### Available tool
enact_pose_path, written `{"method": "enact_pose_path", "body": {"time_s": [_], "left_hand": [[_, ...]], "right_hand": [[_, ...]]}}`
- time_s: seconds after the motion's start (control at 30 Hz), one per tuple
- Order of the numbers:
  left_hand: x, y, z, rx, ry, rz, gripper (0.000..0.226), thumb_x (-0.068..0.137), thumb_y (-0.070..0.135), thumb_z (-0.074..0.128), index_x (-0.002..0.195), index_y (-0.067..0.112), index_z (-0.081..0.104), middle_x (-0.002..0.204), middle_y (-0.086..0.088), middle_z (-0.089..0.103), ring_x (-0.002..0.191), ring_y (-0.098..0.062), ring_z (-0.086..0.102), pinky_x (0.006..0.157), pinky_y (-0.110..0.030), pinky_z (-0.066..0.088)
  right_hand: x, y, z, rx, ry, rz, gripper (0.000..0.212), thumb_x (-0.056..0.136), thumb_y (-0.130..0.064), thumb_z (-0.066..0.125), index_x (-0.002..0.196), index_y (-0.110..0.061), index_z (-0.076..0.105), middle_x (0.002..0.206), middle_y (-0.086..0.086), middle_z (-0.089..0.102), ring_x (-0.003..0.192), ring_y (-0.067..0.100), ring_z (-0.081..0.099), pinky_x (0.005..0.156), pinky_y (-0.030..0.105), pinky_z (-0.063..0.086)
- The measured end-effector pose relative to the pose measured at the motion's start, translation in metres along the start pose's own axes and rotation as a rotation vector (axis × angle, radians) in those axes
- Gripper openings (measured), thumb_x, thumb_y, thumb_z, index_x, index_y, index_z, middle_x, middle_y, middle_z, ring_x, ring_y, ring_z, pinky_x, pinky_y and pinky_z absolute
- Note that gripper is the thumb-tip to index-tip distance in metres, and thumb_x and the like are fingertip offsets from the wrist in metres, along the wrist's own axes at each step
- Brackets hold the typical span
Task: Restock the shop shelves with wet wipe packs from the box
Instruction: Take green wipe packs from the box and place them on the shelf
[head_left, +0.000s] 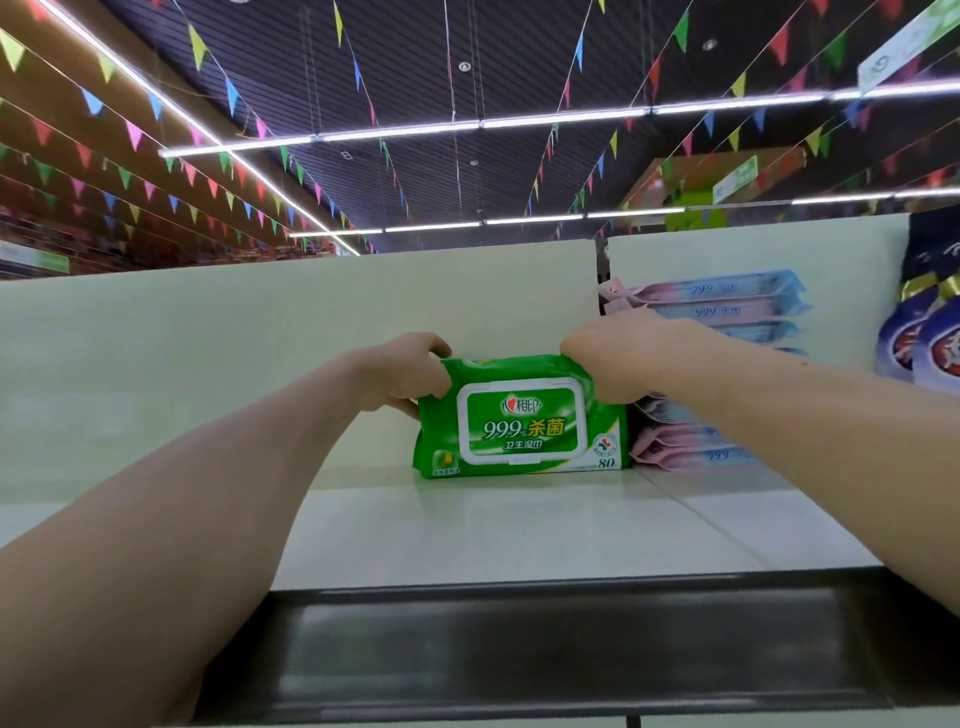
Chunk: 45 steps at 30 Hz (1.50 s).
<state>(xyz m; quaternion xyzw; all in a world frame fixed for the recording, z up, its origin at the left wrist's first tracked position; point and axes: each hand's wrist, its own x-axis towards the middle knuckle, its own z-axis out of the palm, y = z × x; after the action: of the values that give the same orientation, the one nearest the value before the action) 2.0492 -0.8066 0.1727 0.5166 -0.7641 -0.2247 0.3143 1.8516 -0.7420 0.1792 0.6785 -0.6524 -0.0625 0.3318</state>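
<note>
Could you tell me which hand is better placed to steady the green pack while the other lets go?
Probably the left. The left hand grips the green pack at its end facing bare shelf, where nothing else props it; the right hand grips the end beside the stack of pink and blue packs.

- green wet wipe pack (521, 422): "99.9%", "杀菌", "卫生湿巾", brand "心相印", "80" at the lower right corner
- pink-blue packs (724, 306) stacked beside it: "99.9"
</note>
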Motion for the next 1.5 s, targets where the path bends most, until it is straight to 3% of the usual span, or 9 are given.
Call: {"method": "enact_pose_path", "body": {"time_s": [0.13, 0.3, 0.43, 0.63, 0.8, 1.03, 1.27, 1.37, 1.5], "left_hand": [[-0.005, -0.006, -0.011, -0.033, 0.038, -0.015, 0.057, 0.09, -0.012, 0.04, 0.145, 0.005, 0.037, 0.115, -0.014, 0.061, 0.099, -0.028, 0.065, 0.086, -0.043, 0.056], [-0.007, -0.012, -0.011, 0.072, 0.112, 0.013, 0.046, 0.091, -0.009, 0.044, 0.13, 0.012, 0.056, 0.098, -0.013, 0.068, 0.081, -0.02, 0.067, 0.078, -0.034, 0.058], [-0.001, -0.012, -0.006, 0.138, 0.196, 0.054, 0.041, 0.093, -0.007, 0.044, 0.128, 0.008, 0.059, 0.096, -0.016, 0.069, 0.079, -0.021, 0.066, 0.077, -0.032, 0.058], [-0.011, -0.015, -0.017, -0.057, 0.035, -0.003, 0.039, 0.092, 0.002, 0.051, 0.129, 0.011, 0.059, 0.104, -0.007, 0.071, 0.094, -0.02, 0.068, 0.085, -0.037, 0.057], [-0.015, -0.014, -0.014, 0.007, -0.009, -0.004, 0.037, 0.095, 0.016, 0.054, 0.132, 0.019, 0.053, 0.107, -0.005, 0.066, 0.093, -0.018, 0.066, 0.079, -0.035, 0.056], [-0.005, -0.011, -0.002, 0.131, 0.219, 0.074, 0.027, 0.091, 0.001, 0.057, 0.116, 0.004, 0.066, 0.088, -0.011, 0.068, 0.071, -0.017, 0.063, 0.072, -0.029, 0.057], [-0.007, -0.011, -0.002, 0.459, 0.353, 0.084, 0.032, 0.09, 0.007, 0.052, 0.112, 0.02, 0.071, 0.093, 0.001, 0.066, 0.094, -0.022, 0.064, 0.08, -0.035, 0.055], [-0.012, -0.002, 0.005, 0.637, 0.42, 0.224, 0.037, 0.092, 0.019, 0.051, 0.127, 0.027, 0.06, 0.129, -0.003, 0.052, 0.117, -0.024, 0.049, 0.097, -0.041, 0.045], [-0.013, 0.01, 0.029, 0.748, 0.301, 0.462, 0.077, 0.086, 0.055, 0.057, 0.151, 0.031, 0.021, 0.145, -0.007, 0.04, 0.128, -0.027, 0.041, 0.108, -0.045, 0.033]], "right_hand": [[-0.005, 0.011, -0.002, 0.06, 0.021, 0.074, 0.022, 0.088, 0.005, 0.043, 0.104, -0.004, 0.056, 0.074, 0.002, 0.04, 0.061, 0.016, 0.042, 0.057, 0.029, 0.037], [-0.006, 0.015, 0.0, 0.077, 0.075, 0.076, 0.031, 0.087, -0.001, 0.046, 0.11, -0.011, 0.063, 0.097, 0.004, 0.056, 0.083, 0.025, 0.053, 0.054, 0.027, 0.033], [-0.005, 0.018, 0.005, 0.025, 0.116, 0.072, 0.019, 0.086, -0.001, 0.049, 0.09, -0.013, 0.063, 0.08, -0.001, 0.052, 0.078, 0.024, 0.055, 0.048, 0.023, 0.031], [-0.006, 0.016, 0.009, -0.034, 0.197, 0.089, 0.014, 0.088, -0.002, 0.048, 0.082, -0.014, 0.052, 0.079, 0.0, 0.048, 0.077, 0.026, 0.051, 0.047, 0.024, 0.026], [-0.008, 0.018, 0.01, 0.038, 0.194, 0.08, 0.014, 0.088, -0.012, 0.05, 0.091, -0.012, 0.064, 0.091, 0.001, 0.06, 0.079, 0.023, 0.058, 0.052, 0.025, 0.038], [-0.006, 0.013, 0.014, -0.04, 0.27, 0.109, 0.011, 0.091, -0.006, 0.049, 0.084, -0.013, 0.055, 0.088, 0.003, 0.055, 0.083, 0.025, 0.059, 0.059, 0.028, 0.04], [-0.011, 0.004, 0.006, -0.098, 0.271, 0.147, 0.031, 0.088, 0.004, 0.046, 0.065, -0.013, 0.036, 0.069, -0.001, 0.039, 0.084, 0.023, 0.052, 0.054, 0.029, 0.032], [-0.017, 0.004, 0.004, -0.002, 0.378, 0.078, 0.011, 0.091, -0.015, 0.048, 0.093, -0.015, 0.059, 0.097, 0.0, 0.06, 0.099, 0.021, 0.055, 0.056, 0.029, 0.034], [-0.015, -0.009, 0.005, 0.181, 0.319, -0.079, 0.06, 0.089, -0.05, 0.055, 0.14, -0.027, 0.038, 0.124, -0.003, 0.056, 0.112, 0.019, 0.052, 0.086, 0.039, 0.05]]}}
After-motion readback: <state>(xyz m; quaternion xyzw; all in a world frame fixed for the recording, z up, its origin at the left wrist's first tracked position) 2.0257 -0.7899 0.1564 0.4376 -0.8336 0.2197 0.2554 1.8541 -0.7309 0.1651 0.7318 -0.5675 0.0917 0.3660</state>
